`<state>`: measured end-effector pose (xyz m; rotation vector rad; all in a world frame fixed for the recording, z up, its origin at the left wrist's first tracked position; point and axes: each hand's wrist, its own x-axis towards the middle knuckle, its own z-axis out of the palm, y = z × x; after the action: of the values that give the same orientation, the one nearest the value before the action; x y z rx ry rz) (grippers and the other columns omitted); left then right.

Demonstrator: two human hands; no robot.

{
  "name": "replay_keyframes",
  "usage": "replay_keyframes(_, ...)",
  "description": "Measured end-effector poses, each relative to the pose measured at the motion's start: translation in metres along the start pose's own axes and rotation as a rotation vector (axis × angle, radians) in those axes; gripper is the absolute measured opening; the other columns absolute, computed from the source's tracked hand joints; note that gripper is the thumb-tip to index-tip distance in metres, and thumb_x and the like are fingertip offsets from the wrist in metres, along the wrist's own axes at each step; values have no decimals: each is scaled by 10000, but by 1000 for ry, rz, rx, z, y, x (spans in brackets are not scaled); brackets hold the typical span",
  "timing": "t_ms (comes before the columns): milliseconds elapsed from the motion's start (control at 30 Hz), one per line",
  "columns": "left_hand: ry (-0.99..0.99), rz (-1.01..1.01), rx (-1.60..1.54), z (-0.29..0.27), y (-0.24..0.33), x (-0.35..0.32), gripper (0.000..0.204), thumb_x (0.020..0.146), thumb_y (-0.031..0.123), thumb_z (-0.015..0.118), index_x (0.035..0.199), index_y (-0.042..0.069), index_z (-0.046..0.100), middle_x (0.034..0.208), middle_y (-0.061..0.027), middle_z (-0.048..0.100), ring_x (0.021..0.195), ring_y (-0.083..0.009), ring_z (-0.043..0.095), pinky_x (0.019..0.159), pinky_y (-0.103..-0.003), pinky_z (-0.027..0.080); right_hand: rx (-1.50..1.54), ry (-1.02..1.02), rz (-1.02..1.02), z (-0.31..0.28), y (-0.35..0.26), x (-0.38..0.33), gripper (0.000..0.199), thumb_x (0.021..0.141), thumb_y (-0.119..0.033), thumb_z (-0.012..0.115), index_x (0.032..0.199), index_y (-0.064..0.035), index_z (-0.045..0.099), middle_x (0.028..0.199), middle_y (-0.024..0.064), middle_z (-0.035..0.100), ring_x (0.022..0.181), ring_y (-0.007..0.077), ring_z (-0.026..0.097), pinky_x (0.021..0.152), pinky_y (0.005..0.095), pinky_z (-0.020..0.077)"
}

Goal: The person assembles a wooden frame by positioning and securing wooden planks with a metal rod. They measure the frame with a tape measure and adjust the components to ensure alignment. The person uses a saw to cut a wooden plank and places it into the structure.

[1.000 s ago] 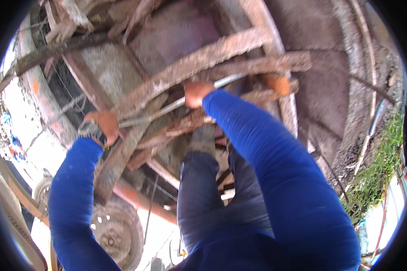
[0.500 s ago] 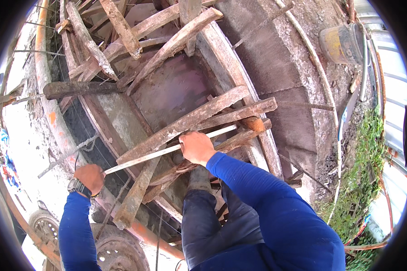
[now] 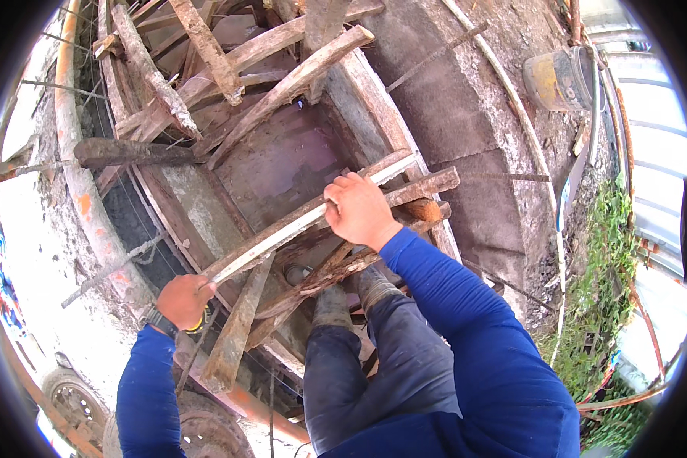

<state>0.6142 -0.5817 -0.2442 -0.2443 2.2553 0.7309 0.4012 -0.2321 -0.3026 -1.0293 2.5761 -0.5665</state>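
My left hand (image 3: 185, 301), with a watch at the wrist, is closed on the lower left end of a long, narrow pale stick (image 3: 282, 238). Toward its upper right part, my right hand (image 3: 361, 211) closes round the same stick. The stick lies along the near side of a brown wooden plank (image 3: 281, 227) that slants across a formwork box; whether my right fingers also press on that plank, I cannot tell. Just nearer to me lies a rough timber (image 3: 313, 284), beside a round log with an orange cut end (image 3: 427, 209). My legs stand among these boards.
Inside the box (image 3: 401, 122) is wet ground with shallow water (image 3: 309, 156). Crossed timbers (image 3: 206, 49) fill the far left. Steel bars (image 3: 504, 177) jut out at the right. A dirty bucket (image 3: 561, 80) stands far right, and a wheel (image 3: 76, 401) lies lower left.
Both hands have moved up and to the right with the pale stick. It crossed below the plank before and now runs along the plank's near side.
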Motion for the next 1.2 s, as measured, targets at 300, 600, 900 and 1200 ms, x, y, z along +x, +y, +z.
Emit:
replay_keyframes(300, -6, -83, -71, 9, -22, -8, 393, 1009, 356, 595, 837, 17, 696, 700, -204, 653, 691, -419, 650, 648, -499, 480, -29, 14, -90, -13, -33, 0, 126, 841, -194, 669, 862, -70, 663, 917, 111, 657, 979, 331, 623, 837, 487, 489)
replay_keyframes(600, 34, -345, 116, 51, -83, -34, 349, 1002, 365, 582, 888, 74, 736, 828, -201, 713, 846, -431, 699, 743, -546, 522, -76, -66, -86, 6, -36, 3, 140, 882, -192, 721, 955, -74, 701, 971, 93, 690, 1005, 317, 630, 866, 467, 462)
replay_keyframes(900, -41, -326, -29, 70, -94, -6, 296, 998, 309, 584, 1015, 73, 762, 939, -220, 730, 922, -438, 700, 820, -527, 534, -92, -65, -89, 27, -28, 5, 151, 844, -144, 749, 974, -88, 697, 962, 76, 661, 995, 300, 619, 860, 459, 451)
replay_keyframes(1200, -67, -312, -55, 72, -101, 1, 299, 1015, 292, 565, 1011, 65, 759, 947, -215, 738, 929, -430, 705, 840, -521, 540, -116, -69, -95, 39, -32, 9, 144, 840, -120, 747, 967, -91, 685, 941, 73, 644, 981, 298, 610, 860, 462, 451)
